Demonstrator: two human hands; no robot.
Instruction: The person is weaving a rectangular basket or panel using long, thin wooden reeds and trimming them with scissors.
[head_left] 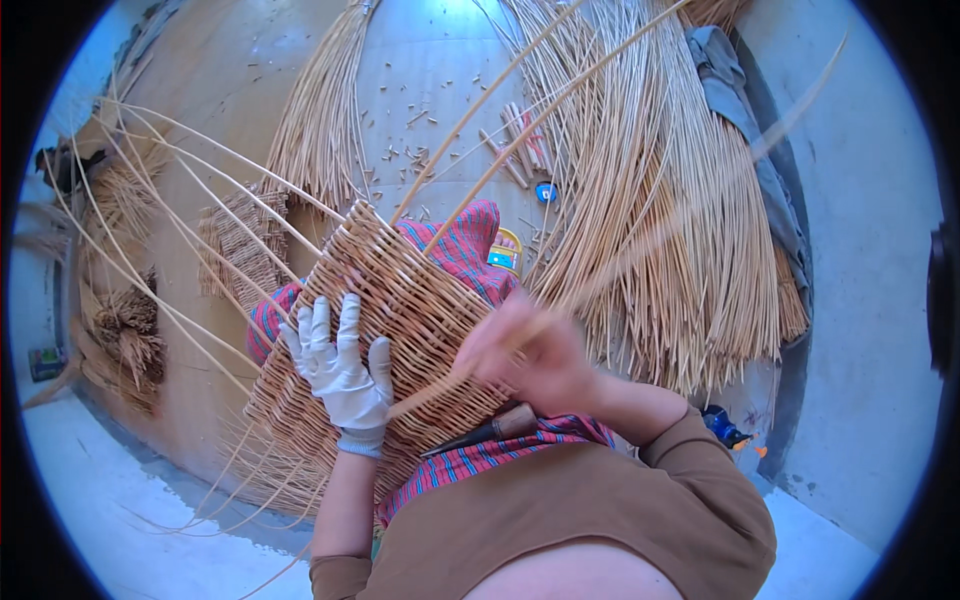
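A woven wicker panel (pixel 400 300) lies tilted across my lap, with long rods sticking out of its upper and left edges. My left hand (pixel 345 370), in a white glove, rests on it with fingers stretched and thumb apart. Over the panel's right side, my bare right hand (pixel 530 350) is smeared by motion, fingers closed round a wicker rod (pixel 640 250). One end of that rod reaches the weave beside my left thumb; the other sweeps off to the upper right, blurred. A pointed tool with a wooden handle (pixel 515 422) lies along the panel's lower right edge.
A large spread of loose rods (pixel 680 230) covers the floor at right; another bundle (pixel 325 110) lies at the far middle. Sticks (pixel 515 145), a blue round lid (pixel 545 192) and a yellow container (pixel 507 250) sit between. A second woven piece (pixel 243 240) is at left.
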